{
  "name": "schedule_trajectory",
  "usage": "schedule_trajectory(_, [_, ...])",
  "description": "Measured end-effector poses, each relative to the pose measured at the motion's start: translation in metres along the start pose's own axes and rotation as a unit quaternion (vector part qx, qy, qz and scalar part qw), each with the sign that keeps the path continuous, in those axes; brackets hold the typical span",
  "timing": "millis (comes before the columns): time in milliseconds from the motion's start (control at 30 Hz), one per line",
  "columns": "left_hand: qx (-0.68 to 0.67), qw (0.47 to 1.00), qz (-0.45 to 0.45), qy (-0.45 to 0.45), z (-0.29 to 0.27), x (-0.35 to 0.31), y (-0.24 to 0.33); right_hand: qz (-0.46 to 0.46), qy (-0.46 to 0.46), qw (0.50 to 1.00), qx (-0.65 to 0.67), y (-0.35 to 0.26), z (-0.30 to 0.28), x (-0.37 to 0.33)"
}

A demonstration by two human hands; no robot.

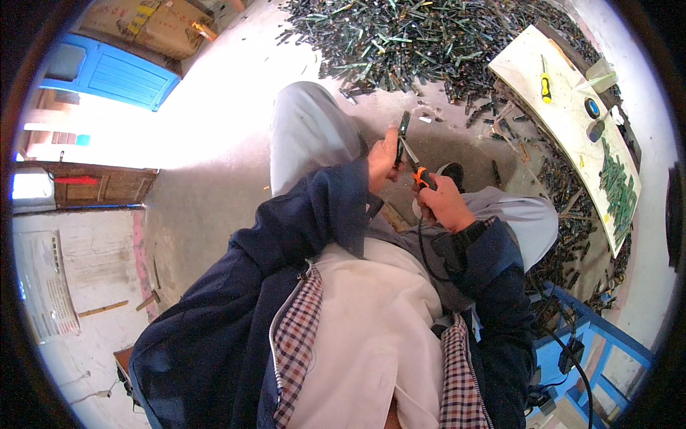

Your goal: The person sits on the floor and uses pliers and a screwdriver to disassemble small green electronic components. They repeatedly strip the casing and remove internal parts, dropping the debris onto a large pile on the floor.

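In front of my lap, my left hand (384,159) is closed around a narrow dark green circuit board strip (404,124), which points up past the fingers. My right hand (448,204) grips a soldering iron (423,176) by its orange and black handle. Its metal shaft slants up and left toward the strip; whether the tip touches is too small to tell. A black cord (421,249) hangs from beneath my right hand toward my lap.
Dark strips lie in a large heap (400,43) on the floor ahead. At right, a pale board (525,68) bears a yellow screwdriver (546,87), a blue-and-black roll (592,108) and green strips (616,187). A blue frame (607,365) with cables stands at lower right.
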State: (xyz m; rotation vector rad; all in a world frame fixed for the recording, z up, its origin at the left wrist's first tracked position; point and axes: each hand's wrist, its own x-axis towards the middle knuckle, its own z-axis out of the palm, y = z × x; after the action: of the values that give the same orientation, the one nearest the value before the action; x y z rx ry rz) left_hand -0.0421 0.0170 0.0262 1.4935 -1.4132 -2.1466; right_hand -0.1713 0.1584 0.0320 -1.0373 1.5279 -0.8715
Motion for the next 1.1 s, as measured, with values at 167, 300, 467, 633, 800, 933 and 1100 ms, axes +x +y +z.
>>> schedule_trajectory(167, [0.058,0.998,-0.011,0.026,-0.005,0.004,-0.007,0.011,0.138,0.921,-0.365,-0.016,0.012,-0.006])
schedule_trajectory(300, [0.047,0.999,-0.002,0.024,-0.008,0.003,-0.009,-0.015,0.170,0.903,-0.395,-0.008,0.013,0.001])
schedule_trajectory(467, [-0.030,0.999,-0.018,-0.022,-0.010,-0.003,0.000,0.038,0.019,0.986,-0.159,0.004,-0.007,0.008])
schedule_trajectory(633, [-0.077,0.997,0.017,0.008,-0.021,0.015,-0.007,0.130,-0.078,0.952,0.265,-0.004,-0.019,-0.008])
schedule_trajectory(800, [-0.033,0.994,0.076,0.074,-0.025,0.009,0.002,0.147,-0.195,0.877,0.415,0.000,-0.022,-0.011])
schedule_trajectory(933, [0.068,0.977,0.181,0.088,-0.021,0.009,0.011,0.168,-0.217,0.856,0.438,-0.005,-0.019,-0.016])
schedule_trajectory(1100, [0.147,0.955,0.246,0.082,-0.021,0.013,0.005,0.161,-0.250,0.823,0.485,-0.001,-0.021,-0.013])
